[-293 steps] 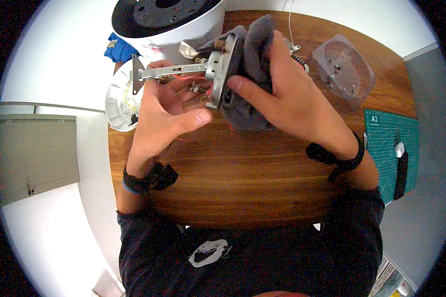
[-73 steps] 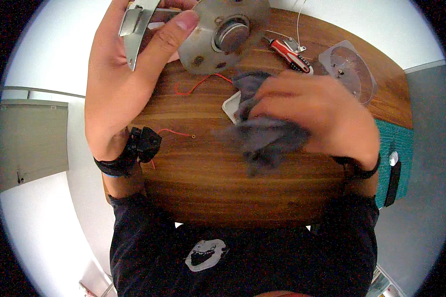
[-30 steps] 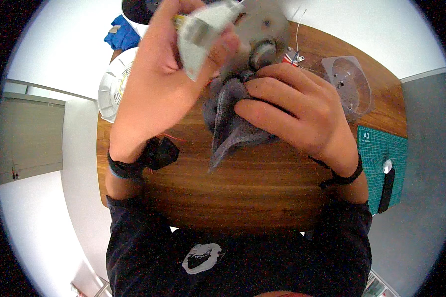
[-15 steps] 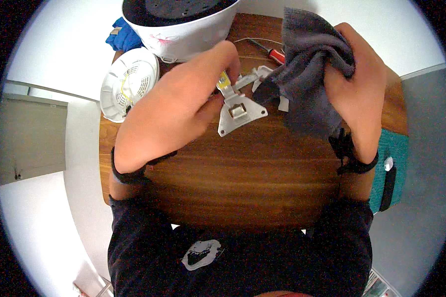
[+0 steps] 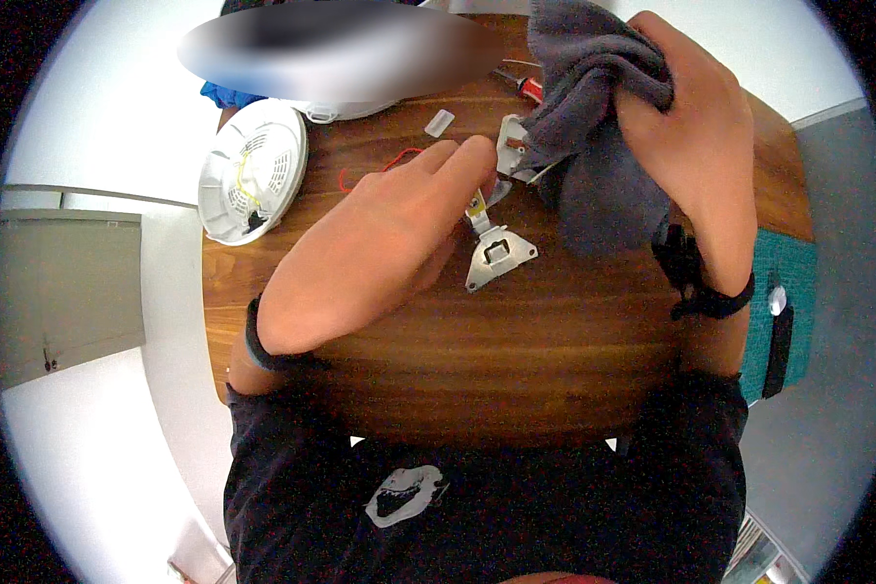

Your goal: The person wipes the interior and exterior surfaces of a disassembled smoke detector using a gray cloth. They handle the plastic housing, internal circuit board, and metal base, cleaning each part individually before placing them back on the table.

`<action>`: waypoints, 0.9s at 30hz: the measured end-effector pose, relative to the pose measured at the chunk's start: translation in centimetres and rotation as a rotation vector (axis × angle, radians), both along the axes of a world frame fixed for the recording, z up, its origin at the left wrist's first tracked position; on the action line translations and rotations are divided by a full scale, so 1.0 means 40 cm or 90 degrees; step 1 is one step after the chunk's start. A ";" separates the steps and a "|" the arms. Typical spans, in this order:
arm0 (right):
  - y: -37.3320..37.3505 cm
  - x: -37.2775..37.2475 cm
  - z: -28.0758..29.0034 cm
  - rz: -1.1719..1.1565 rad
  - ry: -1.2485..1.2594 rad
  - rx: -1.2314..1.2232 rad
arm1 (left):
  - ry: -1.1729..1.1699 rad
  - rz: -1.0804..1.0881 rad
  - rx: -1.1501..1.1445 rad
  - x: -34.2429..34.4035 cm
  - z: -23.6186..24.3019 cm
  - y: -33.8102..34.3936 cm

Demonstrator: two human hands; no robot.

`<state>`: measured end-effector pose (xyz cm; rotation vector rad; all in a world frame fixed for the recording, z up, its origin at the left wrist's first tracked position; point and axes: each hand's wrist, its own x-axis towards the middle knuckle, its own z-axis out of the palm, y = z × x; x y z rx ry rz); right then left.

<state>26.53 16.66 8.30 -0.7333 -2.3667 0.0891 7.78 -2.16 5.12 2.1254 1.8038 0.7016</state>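
My left hand [image 5: 384,234] is closed around the upper part of a metal bracket [image 5: 488,266], with a triangular plate jutting out below the fingers. The plate has holes at its corners and a small square fitting in its middle; a bit of yellow shows above it. My right hand [image 5: 696,127] grips a bunched dark grey cloth [image 5: 608,180], which hangs just right of the bracket. Between hand and cloth is a white part [image 5: 512,146] with a brownish piece on it, partly covered by the cloth.
A round white vented cover [image 5: 238,200] with a yellow wire stands at the left. Behind lie a small white rectangular piece [image 5: 439,123], a red wire [image 5: 348,178] and a red-handled screwdriver [image 5: 529,90]. A large white container [image 5: 346,109] is mostly blurred. Teal fabric [image 5: 793,263] is at right.
My left hand and the bracket have moved right and down, uncovering the red wire and small white piece. My right hand and the cloth appear slightly higher and further left.
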 end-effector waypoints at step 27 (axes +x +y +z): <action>0.075 0.010 -0.075 0.084 0.000 -0.077 | 0.021 0.040 -0.031 -0.104 -0.005 0.015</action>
